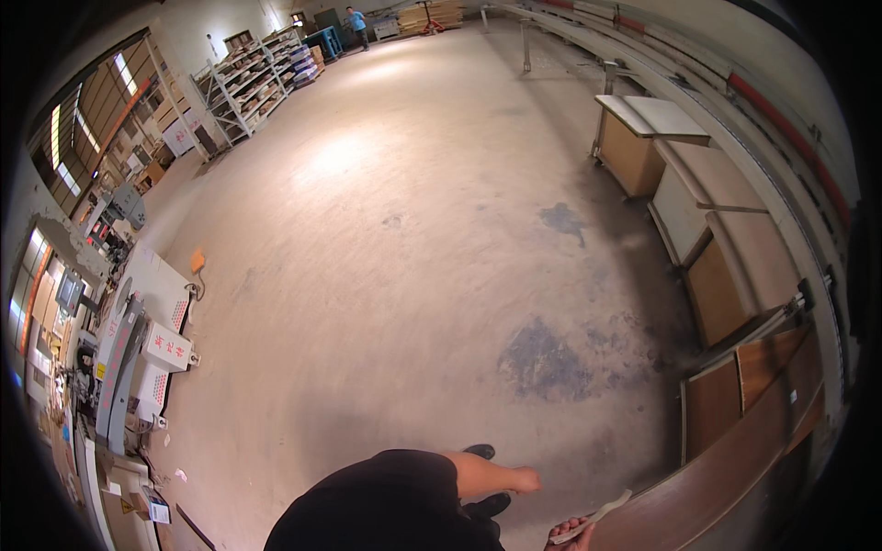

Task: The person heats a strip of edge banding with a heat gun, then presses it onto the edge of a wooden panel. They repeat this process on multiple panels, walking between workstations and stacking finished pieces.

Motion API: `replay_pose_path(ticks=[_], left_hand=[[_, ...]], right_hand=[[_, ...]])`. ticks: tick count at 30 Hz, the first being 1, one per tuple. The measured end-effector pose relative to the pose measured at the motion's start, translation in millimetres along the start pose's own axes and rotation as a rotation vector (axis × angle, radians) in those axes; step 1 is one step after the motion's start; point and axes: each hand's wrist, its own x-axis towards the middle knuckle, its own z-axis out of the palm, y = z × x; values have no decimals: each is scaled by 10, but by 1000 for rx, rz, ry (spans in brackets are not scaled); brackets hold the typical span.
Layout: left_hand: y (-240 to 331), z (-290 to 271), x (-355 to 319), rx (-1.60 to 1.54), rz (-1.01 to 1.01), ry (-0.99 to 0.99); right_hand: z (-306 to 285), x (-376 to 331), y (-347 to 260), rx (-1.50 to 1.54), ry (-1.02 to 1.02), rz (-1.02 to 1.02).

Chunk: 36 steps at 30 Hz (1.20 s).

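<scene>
My left hand (525,479) hangs over the floor at the lower middle, fingers curled closed, and nothing shows in it. At the lower edge, further right, my right hand (571,535) is closed round a thin pale strip (608,506). The strip is slightly bent and points up and right, its far end by the edge of a long brown board (707,491). I cannot tell whether it touches the board. My black shoes (487,506) show on the floor below my left arm.
Cabinets with pale tops (721,176) line the right side beside a long rail (680,84). A grey and white machine (165,344) stands at left. Loaded shelving (248,87) is further back. A person in blue (356,26) stands far off. Dark stains (542,358) mark the concrete floor.
</scene>
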Motion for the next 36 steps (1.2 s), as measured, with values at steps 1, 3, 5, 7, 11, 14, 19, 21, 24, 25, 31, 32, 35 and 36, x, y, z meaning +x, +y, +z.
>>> replay_pose_path(ticks=[1,3,5,7,11,14,19,21,24,25,31,32,35,36], left_hand=[[18,66,144,18,79,79],[159,234,437,13,212,87],[303,400,585,-99,171,-18],[487,572,689,-160,45,-84],[669,748,545,-63,7,-152],[710,701,367,-424,97,-224],[1006,363,38,-599,-45,-305],[1114,287,-73,-575,-4,-318],[1208,261,-100,-376,11,-434],[1203,244,-90,-375,33,-442],[1060,36,-45,-232,163,-464],[1045,12,-49,-224,167,-466],[1025,-13,-71,-257,174,-484],[1020,-15,-79,-279,188,-487]], right_hand=[[-88,-131,-3,24,-122,-53],[-248,-410,60,62,-143,-174],[-409,-703,164,60,39,-272],[-457,-852,205,-191,-188,-515],[-287,-1346,627,77,172,-354],[-312,-1511,841,-220,356,-239],[-412,-1531,1046,-903,443,-315],[-410,-1463,1079,-1078,461,-382],[-392,-1406,1118,-1226,481,-426],[-385,-1391,1133,-1256,481,-443],[-305,-1181,1177,-1341,466,-475],[-274,-1133,1177,-1338,470,-484],[-175,-1018,1168,-1331,493,-500],[-146,-989,1168,-1334,508,-501]])
